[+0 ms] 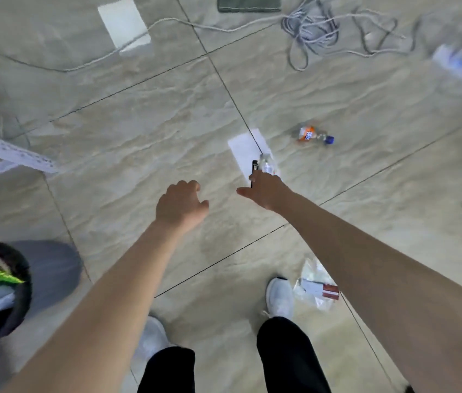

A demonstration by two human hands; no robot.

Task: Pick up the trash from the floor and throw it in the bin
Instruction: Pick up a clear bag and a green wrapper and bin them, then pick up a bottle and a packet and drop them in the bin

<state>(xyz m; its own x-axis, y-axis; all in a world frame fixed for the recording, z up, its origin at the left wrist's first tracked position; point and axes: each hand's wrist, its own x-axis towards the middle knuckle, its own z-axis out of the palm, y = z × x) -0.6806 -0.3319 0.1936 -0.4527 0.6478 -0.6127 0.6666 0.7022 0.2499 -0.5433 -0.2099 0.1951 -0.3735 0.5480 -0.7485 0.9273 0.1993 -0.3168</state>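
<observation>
- Two hands extend over the tiled floor (139,143).
- Left hand (180,204): fingers loosely curled, holding nothing.
- Right hand (266,191): thumb spread, fingers reaching onto a clear plastic bottle (266,165) lying on white paper (244,150); grip closure cannot be determined.
- Bin (11,282): lower left, holding trash.

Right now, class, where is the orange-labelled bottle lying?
The orange-labelled bottle lies on the floor tile right of centre in the head view, beyond the right hand and right of the white paper.
</observation>
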